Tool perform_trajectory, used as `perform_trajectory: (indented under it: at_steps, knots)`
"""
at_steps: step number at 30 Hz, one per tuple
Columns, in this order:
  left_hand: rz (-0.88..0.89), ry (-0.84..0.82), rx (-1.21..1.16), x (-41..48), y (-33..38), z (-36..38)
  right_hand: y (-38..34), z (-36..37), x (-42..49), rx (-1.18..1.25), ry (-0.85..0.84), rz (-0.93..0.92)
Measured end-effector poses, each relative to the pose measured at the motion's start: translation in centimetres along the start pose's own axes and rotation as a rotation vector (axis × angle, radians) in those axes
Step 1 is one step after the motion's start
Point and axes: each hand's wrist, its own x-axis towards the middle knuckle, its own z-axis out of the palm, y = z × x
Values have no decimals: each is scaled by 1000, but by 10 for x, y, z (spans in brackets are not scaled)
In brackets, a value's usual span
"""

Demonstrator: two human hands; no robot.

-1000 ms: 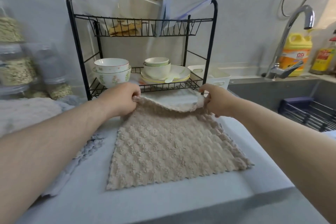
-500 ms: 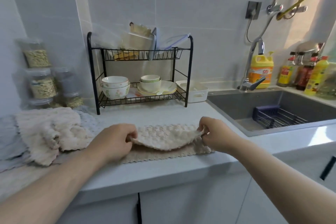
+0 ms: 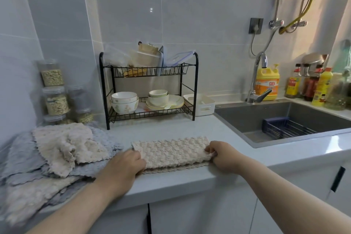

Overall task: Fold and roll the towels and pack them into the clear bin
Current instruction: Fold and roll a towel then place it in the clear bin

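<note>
while the folded towel (image 3: 171, 151) lies low in the middle, the left hand (image 3: 124, 163) and right hand (image 3: 223, 156) grip its two ends, likely to even the edges for rolling.

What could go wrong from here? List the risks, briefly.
1. The beige towel lies at the front edge of the counter; rolling it there could slide it off.
2. Its lower layer pokes out beneath the top fold, so the roll may come out uneven.
3. The left hand sits beside the loose towel pile, which could snag.
</note>
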Motion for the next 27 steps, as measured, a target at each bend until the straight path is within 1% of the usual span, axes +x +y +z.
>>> perform_trajectory:
  at_steps: [3,6,8,11,13,15,17,19,21,22,23,25,27]
  knots:
    - [29,59,42,-2,-1,4,0,0,-1,38,-9,15]
    - [11,66,-28,-4,-5,8,2,2,-1,73,7,49]
    - [-71,83,-161,-7,-8,10,4,4,-3,114,23,77]
    - [-270,99,-327,-12,-11,8,4,5,-5,161,49,94]
    - [-333,98,-486,-14,-10,5,4,6,-6,185,58,101]
    - [-336,168,-487,-12,-8,2,2,7,-9,252,70,117]
    - [-347,175,-424,-4,-5,-1,1,8,-10,437,130,148]
    - [-332,100,-351,13,-1,-4,3,7,-8,720,245,231]
    - [-309,-36,-330,35,4,-3,3,5,-6,919,352,355]
    - [-312,-99,-351,46,7,-3,0,5,-5,949,373,418]
    - [-313,-145,-378,56,11,-3,1,5,-2,948,359,447]
    - [-328,-236,-405,71,17,4,0,2,9,855,314,506]
    - [-341,-374,-360,81,21,12,-1,-7,22,843,238,603]
